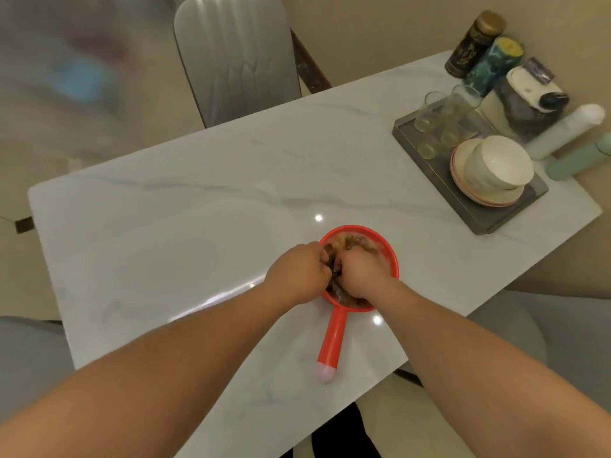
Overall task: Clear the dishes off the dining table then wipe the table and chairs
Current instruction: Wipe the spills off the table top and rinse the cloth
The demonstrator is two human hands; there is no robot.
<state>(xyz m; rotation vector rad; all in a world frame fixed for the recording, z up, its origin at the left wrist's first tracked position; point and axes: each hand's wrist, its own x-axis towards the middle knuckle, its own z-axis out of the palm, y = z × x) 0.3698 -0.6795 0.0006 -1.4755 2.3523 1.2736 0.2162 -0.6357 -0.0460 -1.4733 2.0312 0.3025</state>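
A red plastic scoop basin (334,338) with a long handle stands near the front edge of the white marble table (185,226). Inside it lies a dark brownish cloth (355,244) in water. My left hand (299,272) and my right hand (360,274) are both over the basin, fingers curled tight round the wet cloth between them. The part of the cloth in my fists is mostly hidden. At the right end of the table a stack of white bowls (499,163) sits on plates (489,196) on a grey tray (439,173).
Several drinking glasses (436,123) share the tray. Tins (476,44), a bag and two bottles (565,130) crowd the table's far right corner by the wall. A grey padded chair (234,57) stands at the far side, and another grey chair (29,352) at the near left.
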